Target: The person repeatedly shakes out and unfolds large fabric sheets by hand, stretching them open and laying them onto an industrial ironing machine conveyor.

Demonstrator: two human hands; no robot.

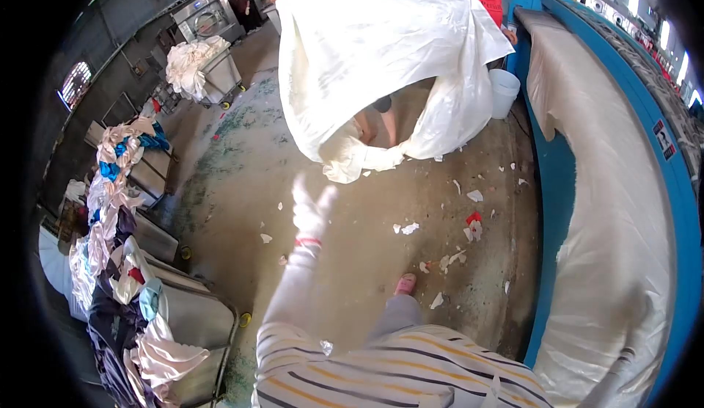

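Note:
My left hand (312,210), in a pale glove with a red band at the wrist, reaches forward over the floor. Its fingers are spread, and nothing is in them. Just beyond it a large white sheet (381,41) hangs in the air, its lower edge gathered in a loop. Another person's hands hold the sheet up at its top left and right side; it hides most of that person. At the lower right my right hand (636,309) is a blurred shape over the white cloth (609,224) on the blue machine (561,188); its fingers cannot be made out.
Metal carts (198,320) heaped with mixed laundry line the left side. Farther back stands a cart of white linen (194,63). A white bucket (503,94) is beside the machine. Torn white scraps (449,261) and a red piece (474,218) litter the floor.

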